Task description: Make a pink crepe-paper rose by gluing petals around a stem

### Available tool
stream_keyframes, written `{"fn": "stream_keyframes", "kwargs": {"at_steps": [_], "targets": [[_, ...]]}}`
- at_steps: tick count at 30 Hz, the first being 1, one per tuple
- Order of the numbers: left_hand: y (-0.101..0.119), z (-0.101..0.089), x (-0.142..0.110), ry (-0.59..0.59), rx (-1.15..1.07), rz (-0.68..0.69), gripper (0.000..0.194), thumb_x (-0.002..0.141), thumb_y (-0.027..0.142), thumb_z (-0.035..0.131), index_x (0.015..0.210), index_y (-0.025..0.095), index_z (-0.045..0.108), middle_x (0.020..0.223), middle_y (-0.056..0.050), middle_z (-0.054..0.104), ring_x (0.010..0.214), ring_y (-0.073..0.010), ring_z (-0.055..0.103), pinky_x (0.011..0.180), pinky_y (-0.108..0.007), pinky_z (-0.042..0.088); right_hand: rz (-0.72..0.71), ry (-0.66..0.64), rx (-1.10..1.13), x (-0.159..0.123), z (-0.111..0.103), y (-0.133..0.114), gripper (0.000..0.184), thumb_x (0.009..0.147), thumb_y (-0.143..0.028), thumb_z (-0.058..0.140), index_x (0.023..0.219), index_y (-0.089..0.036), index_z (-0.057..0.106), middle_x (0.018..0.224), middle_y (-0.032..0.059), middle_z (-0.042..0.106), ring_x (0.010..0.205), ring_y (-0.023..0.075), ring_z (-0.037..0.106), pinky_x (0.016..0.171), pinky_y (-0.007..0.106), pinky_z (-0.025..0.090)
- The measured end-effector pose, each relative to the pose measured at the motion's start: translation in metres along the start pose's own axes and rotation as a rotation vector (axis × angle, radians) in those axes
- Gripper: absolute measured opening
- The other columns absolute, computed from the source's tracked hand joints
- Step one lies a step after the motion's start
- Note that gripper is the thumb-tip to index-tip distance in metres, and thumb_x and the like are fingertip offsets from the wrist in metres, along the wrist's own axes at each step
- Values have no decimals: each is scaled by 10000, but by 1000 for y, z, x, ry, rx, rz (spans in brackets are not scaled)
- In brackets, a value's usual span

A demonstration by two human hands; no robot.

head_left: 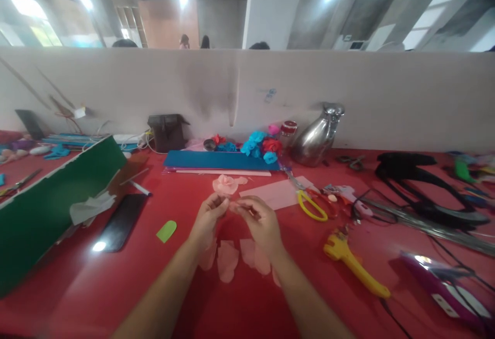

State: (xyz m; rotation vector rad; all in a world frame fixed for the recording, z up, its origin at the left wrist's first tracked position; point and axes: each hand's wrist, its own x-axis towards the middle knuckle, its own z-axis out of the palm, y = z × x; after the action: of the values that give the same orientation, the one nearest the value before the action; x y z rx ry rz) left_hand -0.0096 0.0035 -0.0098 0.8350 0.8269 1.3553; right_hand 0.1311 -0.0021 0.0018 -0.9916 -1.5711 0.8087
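My left hand (211, 219) and my right hand (261, 221) meet over the red table, fingers closed in a pinch. Between their fingertips shows a small bit of pink paper petal (232, 205), mostly hidden by the fingers. Just beyond the fingertips is a pink paper flower (225, 184); whether the left fingers touch it I cannot tell. Several cut pink paper petals (228, 261) lie below my hands, some partly covered by my wrists. A green petal-shaped template (166, 231) rests left of my left hand. Behind my right hand lies a pink paper sheet (276, 193).
To the right are yellow-handled scissors (312, 207), a yellow glue gun (356, 264), a purple device (444, 287) and a black stand (425, 184). A steel jug (317, 135) and paper flowers (255, 145) stand behind. Leftward lie a phone (121, 223) and a green board (58, 215).
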Motion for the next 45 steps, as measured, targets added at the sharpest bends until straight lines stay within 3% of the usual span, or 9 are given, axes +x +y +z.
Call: {"fn": "stream_keyframes", "kwargs": {"at_steps": [6,11,15,20,25,29,36,45], "targets": [[0,1,-1,47,84,11,229,613,214,746,823,168,667,792,-22,610,755,-113,549,714,-217,421,74,135,91,1,2,10,265,756,-320,645,997,-241,571,1061,52,568,877,170,621,794,332,516],[3,1,-2,46,82,-30,236,625,244,742,836,155,686,789,-38,643,760,-132,585,749,-249,442,103,165,-16,2,0,9,195,729,-379,659,738,-192,603,857,32,589,762,155,599,702,285,512],[4,2,-3,4,79,-54,244,632,275,743,833,145,699,853,-70,682,784,-156,612,767,-269,451,121,126,-67,2,0,5,253,770,-411,603,654,-186,594,684,15,594,626,141,567,610,266,473],[3,3,-4,-9,97,-47,240,627,283,745,819,143,706,824,-68,690,708,-144,601,697,-261,451,305,51,25,0,2,4,259,797,-423,551,752,-177,620,597,6,599,505,131,549,518,252,451],[5,1,-3,25,163,-54,184,625,297,740,721,145,700,691,-36,662,594,-103,542,607,-236,410,337,-22,55,2,1,4,254,787,-411,557,725,-173,620,617,-1,599,511,119,543,539,246,448],[8,-3,-1,37,210,-79,200,593,312,752,685,145,690,619,-11,620,493,-65,438,514,-228,334,282,-51,63,3,2,5,223,790,-391,565,755,-176,616,617,-18,572,550,110,523,580,241,437],[9,-11,3,35,255,-92,199,583,316,756,674,150,694,606,-3,592,479,-50,366,492,-230,284,311,-95,235,4,2,14,233,768,-407,608,832,-183,604,671,-9,596,620,113,532,624,253,434],[11,-13,4,32,242,-164,294,579,402,761,631,133,656,524,24,512,444,-37,332,450,-206,242,365,-122,261,8,-6,4,183,725,-361,656,733,-181,626,600,-18,596,555,111,528,581,261,437]]}}
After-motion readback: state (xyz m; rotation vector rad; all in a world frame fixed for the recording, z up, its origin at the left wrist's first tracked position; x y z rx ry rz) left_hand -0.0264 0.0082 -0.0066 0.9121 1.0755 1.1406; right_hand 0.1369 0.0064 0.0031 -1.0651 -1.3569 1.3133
